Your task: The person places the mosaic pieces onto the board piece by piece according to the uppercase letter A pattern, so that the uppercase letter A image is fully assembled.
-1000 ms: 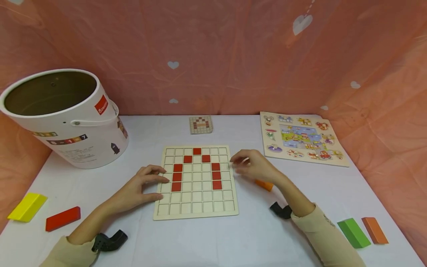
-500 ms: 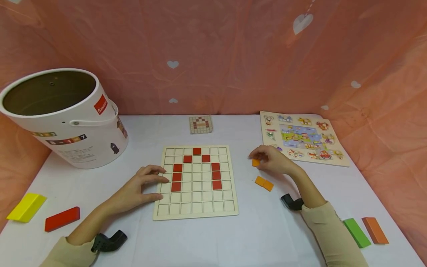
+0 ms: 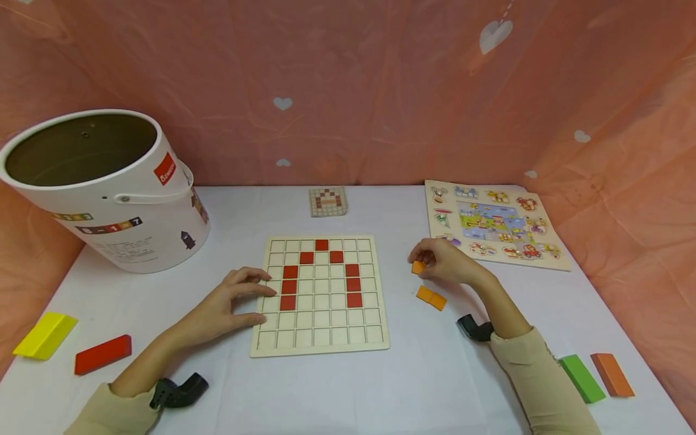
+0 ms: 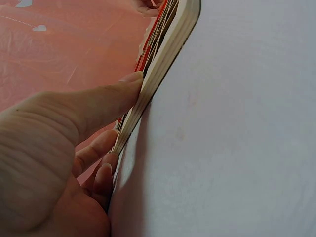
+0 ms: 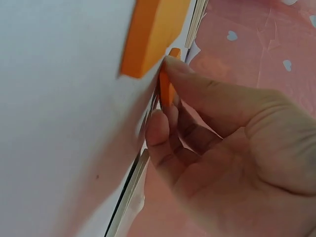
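Right hand (image 3: pixel 448 261) pinches a small orange square tile (image 3: pixel 417 267) just off the table, right of the pale wooden grid board (image 3: pixel 321 338) | left hand (image 3: pixel 231 302), fingers relaxed, rests on the board's left edge | two orange tiles (image 3: pixel 431 298) lie beside the board.
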